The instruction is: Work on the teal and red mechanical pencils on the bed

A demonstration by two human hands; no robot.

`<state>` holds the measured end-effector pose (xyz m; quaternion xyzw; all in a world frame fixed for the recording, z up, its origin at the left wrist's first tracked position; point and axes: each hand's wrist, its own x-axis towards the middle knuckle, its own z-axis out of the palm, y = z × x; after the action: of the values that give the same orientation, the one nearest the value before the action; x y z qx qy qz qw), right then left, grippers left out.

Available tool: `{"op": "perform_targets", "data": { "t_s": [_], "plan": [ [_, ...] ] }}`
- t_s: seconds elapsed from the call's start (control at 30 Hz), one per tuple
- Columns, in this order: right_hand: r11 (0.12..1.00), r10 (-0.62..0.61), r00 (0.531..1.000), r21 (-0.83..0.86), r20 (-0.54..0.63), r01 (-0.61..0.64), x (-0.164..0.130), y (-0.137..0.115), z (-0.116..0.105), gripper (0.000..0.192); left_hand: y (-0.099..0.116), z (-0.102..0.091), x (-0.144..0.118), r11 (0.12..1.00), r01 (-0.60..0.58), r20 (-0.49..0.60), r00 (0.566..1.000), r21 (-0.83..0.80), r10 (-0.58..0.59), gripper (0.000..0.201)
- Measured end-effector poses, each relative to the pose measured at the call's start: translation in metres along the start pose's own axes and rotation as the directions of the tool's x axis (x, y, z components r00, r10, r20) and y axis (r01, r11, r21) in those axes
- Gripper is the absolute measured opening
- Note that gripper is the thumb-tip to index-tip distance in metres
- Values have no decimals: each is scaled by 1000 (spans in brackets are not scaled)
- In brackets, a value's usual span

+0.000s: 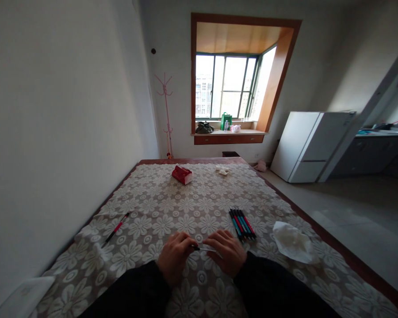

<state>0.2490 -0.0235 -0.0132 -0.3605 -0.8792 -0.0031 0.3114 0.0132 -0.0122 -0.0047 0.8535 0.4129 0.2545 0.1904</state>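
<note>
My left hand (pixel 176 256) is closed, thumb and fingers pinching a small black pen part (pixel 196 248) whose end sticks out toward the right. From it a thin pale pen refill (pixel 205 249) runs across to my right hand (pixel 226 252), which is closed on its other end. The fingers hide most of both pieces. Beyond my right hand lies a row of several pens (pixel 242 224), black with red or teal barrels, side by side on the patterned tablecloth (pixel 166 225). A single red and black pen (pixel 116 229) lies apart on the left.
A red tissue pack (pixel 182 175) and crumpled tissue (pixel 222 170) lie toward the table's far end. A white crumpled sheet or bag (pixel 292 243) is at right, a translucent white container (pixel 24 297) at lower left. A wall borders the left; a white fridge (pixel 307 145) stands beyond.
</note>
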Motion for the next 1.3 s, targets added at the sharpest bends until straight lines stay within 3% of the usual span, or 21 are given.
{"op": "perform_targets", "data": {
  "t_s": [0.07,0.17,0.4,0.5,0.67,0.87,1.17,1.3],
  "plan": [
    [999,17,1000,-32,18,-17,-1,2,4,6,1,0,0,1000,-13,1,1000,-8,13,19],
    [995,74,997,-63,-5,-74,-2,5,6,17,0,0,0,999,-16,-27,1000,-33,15,21],
    [997,65,995,-57,80,-60,-1,0,2,7,-2,-1,0,996,6,-10,1000,-93,-7,23],
    [982,163,984,-109,71,-154,-1,-1,0,16,1,-2,-1,998,-1,-1,1000,-66,0,25],
    [950,284,959,-136,-7,-282,0,-1,-3,16,2,-2,-2,986,156,-89,983,-61,-161,28],
    [964,254,967,-87,27,-251,-2,2,0,14,0,-1,-2,975,216,-125,967,-43,-220,17],
    [988,138,982,-82,129,-128,-3,3,4,14,2,-3,-1,997,44,14,999,-57,-43,13],
    [967,217,974,-153,67,-204,-1,0,-2,10,2,-2,-1,998,35,14,999,-57,-34,11]
  ]
}}
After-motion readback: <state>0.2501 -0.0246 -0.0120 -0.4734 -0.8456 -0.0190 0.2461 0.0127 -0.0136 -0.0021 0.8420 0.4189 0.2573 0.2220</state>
